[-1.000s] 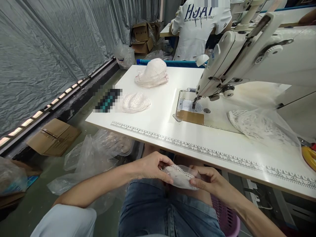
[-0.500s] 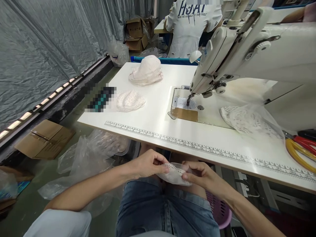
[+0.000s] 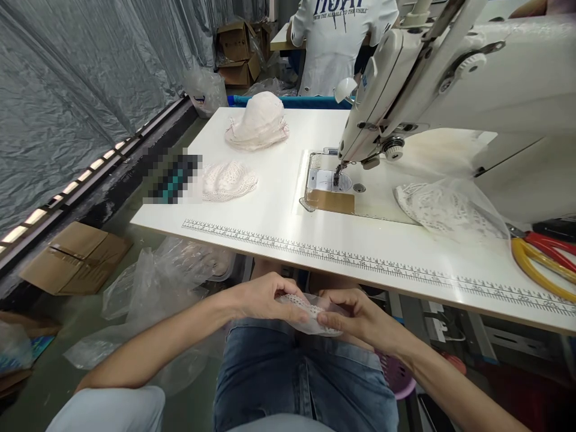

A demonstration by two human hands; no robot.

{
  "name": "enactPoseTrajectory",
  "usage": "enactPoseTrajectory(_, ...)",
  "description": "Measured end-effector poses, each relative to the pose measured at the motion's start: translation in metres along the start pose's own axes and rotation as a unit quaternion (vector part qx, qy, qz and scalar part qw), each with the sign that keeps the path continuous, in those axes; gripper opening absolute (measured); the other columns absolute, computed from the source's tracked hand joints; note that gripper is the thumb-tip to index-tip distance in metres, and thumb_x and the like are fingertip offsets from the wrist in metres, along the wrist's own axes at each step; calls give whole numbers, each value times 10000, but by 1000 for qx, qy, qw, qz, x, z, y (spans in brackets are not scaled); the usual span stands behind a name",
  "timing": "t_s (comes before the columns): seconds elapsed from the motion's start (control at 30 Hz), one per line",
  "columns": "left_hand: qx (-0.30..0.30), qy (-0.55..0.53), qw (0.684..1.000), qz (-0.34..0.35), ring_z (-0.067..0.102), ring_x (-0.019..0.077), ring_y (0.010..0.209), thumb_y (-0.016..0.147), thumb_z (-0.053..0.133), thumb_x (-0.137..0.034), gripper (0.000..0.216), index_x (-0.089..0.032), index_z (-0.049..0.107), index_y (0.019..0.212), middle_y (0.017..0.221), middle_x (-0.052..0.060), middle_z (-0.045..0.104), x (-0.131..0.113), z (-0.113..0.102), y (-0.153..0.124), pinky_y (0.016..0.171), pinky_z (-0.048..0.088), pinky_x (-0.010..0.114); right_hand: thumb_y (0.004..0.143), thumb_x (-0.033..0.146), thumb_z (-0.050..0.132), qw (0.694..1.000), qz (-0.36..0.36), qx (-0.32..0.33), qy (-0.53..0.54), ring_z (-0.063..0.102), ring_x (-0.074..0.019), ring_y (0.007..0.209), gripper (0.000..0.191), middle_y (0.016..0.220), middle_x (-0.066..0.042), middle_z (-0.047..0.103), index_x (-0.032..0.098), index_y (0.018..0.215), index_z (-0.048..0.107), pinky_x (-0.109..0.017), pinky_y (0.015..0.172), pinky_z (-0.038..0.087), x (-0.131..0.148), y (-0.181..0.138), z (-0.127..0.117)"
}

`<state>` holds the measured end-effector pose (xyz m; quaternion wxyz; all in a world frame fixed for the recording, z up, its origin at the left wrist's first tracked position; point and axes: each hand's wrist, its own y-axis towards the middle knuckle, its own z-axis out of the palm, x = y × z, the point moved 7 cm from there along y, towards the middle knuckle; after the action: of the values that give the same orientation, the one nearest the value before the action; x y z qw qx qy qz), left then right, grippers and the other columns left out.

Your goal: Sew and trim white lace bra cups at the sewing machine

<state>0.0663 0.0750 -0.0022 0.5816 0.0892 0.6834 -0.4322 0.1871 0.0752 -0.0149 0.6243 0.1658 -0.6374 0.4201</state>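
Over my lap, just below the table's front edge, I hold a sheer white piece of lace-trimmed fabric [image 3: 311, 324]. My left hand [image 3: 269, 299] pinches its left part between thumb and fingers. On the other side my right hand [image 3: 355, 313] grips it, thumb on top along the dotted lace edge. Part of the fabric is hidden by my fingers. A white lace piece [image 3: 230, 181] lies on the left of the table, and a pale cup-shaped stack of fabric [image 3: 261, 120] sits behind it. More lace under sheer mesh [image 3: 443, 207] rests to the right.
A white sewing machine [image 3: 405, 90] stands on the white table [image 3: 270, 210], which has a printed ruler along its front edge. Yellow and red-handled scissors [image 3: 528, 270] lie at the right. Plastic bags [image 3: 153, 288] and a cardboard box [image 3: 78, 258] are on the floor. A person [image 3: 335, 51] sits beyond.
Both hands have shifted slightly left with the lace fabric, and my fingers have come a little closer together. The whole view has also shifted slightly.
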Motion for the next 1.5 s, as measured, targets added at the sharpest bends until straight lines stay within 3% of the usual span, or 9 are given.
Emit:
enactPoseTrajectory(0.17, -59, -48, 997, 0, 544, 136, 748, 610, 770, -360, 289, -124, 713, 767, 818, 38, 605, 4, 1, 7, 668, 429, 222, 758, 459, 645, 1000, 2, -8, -5, 378, -91, 557, 329, 610, 20, 468, 141, 683, 599, -232, 521, 302, 0, 0, -1)
enactPoseTrajectory(0.6, -21, -207, 978, -31, 579, 106, 605, 544, 821, -274, 253, -112, 691, 688, 664, 20, 663, 7, 4, 7, 611, 446, 218, 735, 352, 700, 996, -20, 75, 39, 485, -106, 636, 210, 705, -1, 547, 145, 731, 664, -228, 588, 403, 7, -16, -11)
enactPoseTrajectory(0.73, 19, -235, 972, 10, 602, 123, 617, 532, 829, -256, 245, -110, 680, 659, 682, 40, 679, -10, 13, 7, 608, 465, 226, 765, 413, 663, 984, -101, 144, 14, 540, -124, 619, 274, 697, -28, 588, 144, 720, 685, -235, 567, 427, 22, -32, -10)
enactPoseTrajectory(0.8, 48, -252, 966, 20, 610, 136, 627, 538, 825, -259, 245, -109, 671, 655, 686, 49, 678, -20, 19, 8, 604, 478, 238, 808, 422, 615, 983, -164, 64, -45, 552, -131, 606, 267, 687, -27, 602, 164, 823, 682, -239, 563, 436, 31, -33, -19)
enactPoseTrajectory(0.87, 65, -253, 965, 18, 606, 133, 615, 554, 815, -258, 239, -109, 665, 665, 673, 41, 668, -29, 21, 11, 602, 484, 241, 844, 336, 590, 958, -230, -92, -145, 551, -132, 631, 224, 731, -18, 601, 206, 1023, 622, -236, 578, 443, 41, -33, -31)
enactPoseTrajectory(0.93, 62, -233, 971, 7, 598, 120, 608, 576, 802, -243, 218, -109, 659, 674, 653, 22, 651, -34, 20, 14, 613, 481, 233, 860, 225, 550, 901, -310, -180, -245, 559, -145, 721, 317, 847, -32, 587, 249, 1175, 517, -246, 620, 456, 52, -34, -29)
enactPoseTrajectory(1.07, 37, -185, 981, -34, 576, 101, 610, 589, 784, -213, 195, -120, 667, 714, 657, 0, 628, -38, 11, 16, 606, 463, 211, 823, 146, 505, 812, -434, -176, -349, 550, -171, 859, 397, 989, -55, 505, 275, 1194, 449, -279, 675, 476, 60, -36, -11)
enactPoseTrajectory(1.23, 20, -122, 992, -25, 583, 132, 742, 578, 772, -209, 167, -134, 682, 698, 818, 33, 650, -43, 2, 16, 670, 455, 218, 797, 121, 534, 792, -412, -193, -407, 542, -152, 762, 298, 1009, -52, 516, 273, 1051, 567, -261, 604, 453, 51, -38, -17)
enactPoseTrajectory(1.5, 28, -102, 993, -51, 573, 120, 644, 573, 786, -252, 244, -132, 697, 765, 693, 12, 637, -43, -3, 22, 634, 455, 230, 858, 107, 475, 700, -463, -192, -509, 510, -118, 632, 204, 802, -42, 579, 217, 928, 631, -243, 545, 389, 71, -46, -4)
